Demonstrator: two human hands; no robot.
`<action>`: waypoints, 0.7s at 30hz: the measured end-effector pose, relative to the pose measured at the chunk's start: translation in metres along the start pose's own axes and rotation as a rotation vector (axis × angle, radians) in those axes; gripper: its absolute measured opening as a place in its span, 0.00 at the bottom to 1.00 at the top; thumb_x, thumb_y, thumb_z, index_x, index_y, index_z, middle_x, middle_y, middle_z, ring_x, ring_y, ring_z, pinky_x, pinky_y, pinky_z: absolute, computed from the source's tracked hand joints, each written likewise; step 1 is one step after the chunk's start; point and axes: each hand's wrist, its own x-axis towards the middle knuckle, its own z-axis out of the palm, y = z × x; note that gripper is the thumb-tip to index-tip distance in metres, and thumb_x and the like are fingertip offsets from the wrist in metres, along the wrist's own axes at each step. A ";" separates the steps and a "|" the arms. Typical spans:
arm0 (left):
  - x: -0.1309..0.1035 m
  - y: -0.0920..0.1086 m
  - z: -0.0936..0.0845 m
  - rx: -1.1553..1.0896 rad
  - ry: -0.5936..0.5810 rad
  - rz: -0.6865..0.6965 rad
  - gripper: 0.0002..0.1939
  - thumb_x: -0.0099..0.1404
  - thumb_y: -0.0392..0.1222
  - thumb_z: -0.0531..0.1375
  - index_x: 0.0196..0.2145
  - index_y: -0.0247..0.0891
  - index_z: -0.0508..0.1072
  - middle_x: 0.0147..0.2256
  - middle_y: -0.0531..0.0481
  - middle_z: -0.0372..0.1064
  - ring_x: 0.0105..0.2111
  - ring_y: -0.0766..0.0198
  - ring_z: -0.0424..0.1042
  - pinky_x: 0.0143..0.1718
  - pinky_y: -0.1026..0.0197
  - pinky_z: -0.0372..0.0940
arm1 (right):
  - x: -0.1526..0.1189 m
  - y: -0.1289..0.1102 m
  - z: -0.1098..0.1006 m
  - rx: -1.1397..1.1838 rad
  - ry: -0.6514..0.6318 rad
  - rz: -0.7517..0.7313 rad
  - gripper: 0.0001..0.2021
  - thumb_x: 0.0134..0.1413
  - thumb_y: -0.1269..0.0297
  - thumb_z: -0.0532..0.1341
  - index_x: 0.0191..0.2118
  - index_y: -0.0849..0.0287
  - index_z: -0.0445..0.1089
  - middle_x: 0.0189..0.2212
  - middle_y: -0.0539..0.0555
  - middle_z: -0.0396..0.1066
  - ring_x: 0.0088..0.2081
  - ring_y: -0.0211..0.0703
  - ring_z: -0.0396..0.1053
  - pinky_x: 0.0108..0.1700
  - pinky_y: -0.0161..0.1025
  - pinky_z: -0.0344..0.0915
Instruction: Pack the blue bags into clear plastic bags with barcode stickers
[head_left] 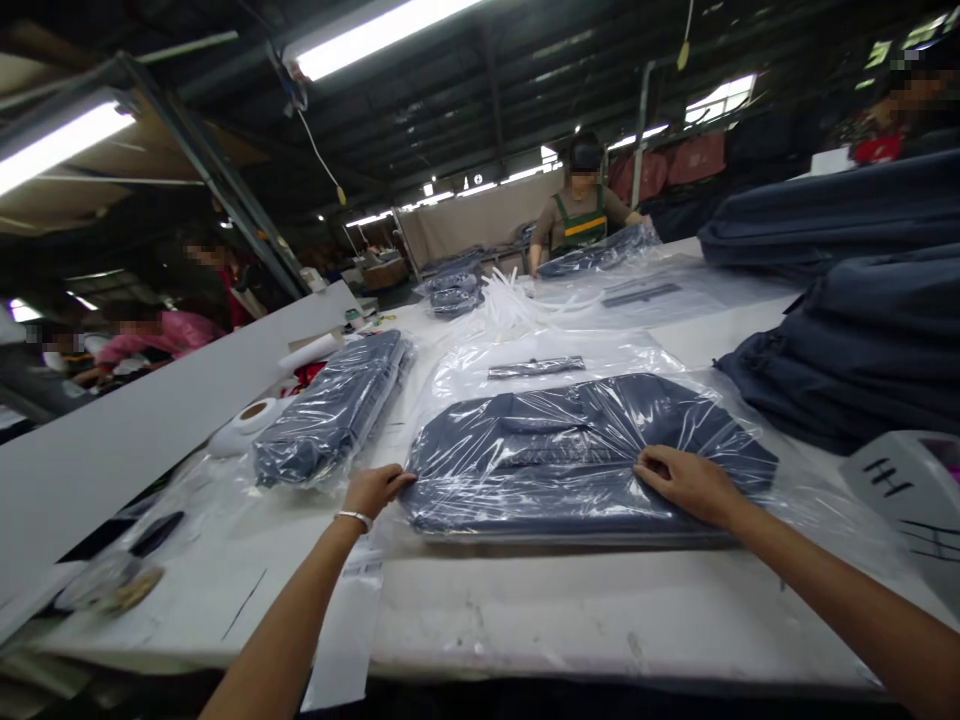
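In front of me on the white table [480, 590] lies a dark blue fabric bag [465, 500] inside a clear plastic bag [442, 375]. My left hand [373, 495], with a bracelet at the wrist, pinches the plastic at the left end. Toward the right, my right hand [686, 482] grips a gathered fold of the same plastic, and creases fan out from its fingers. A dark strip, perhaps a strap or handle, shows through the plastic beyond the fabric bag. To the left rests a wrapped dark blue bundle [330, 410].
Dark blue fabric bags [862, 340] are piled at right, beside a grey marked container [907, 500]. White strips [510, 295] lie farther back. A white roll [251, 420] sits near the left partition [187, 400]. Across the table, a person in a green apron [581, 220] handles plastic-wrapped fabric.
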 end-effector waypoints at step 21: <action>-0.055 0.071 0.061 0.149 0.308 0.461 0.22 0.66 0.43 0.49 0.56 0.46 0.70 0.57 0.49 0.68 0.58 0.50 0.64 0.56 0.42 0.64 | 0.001 -0.014 -0.016 -0.097 -0.037 -0.101 0.09 0.60 0.57 0.58 0.37 0.57 0.71 0.35 0.52 0.74 0.36 0.42 0.70 0.34 0.35 0.55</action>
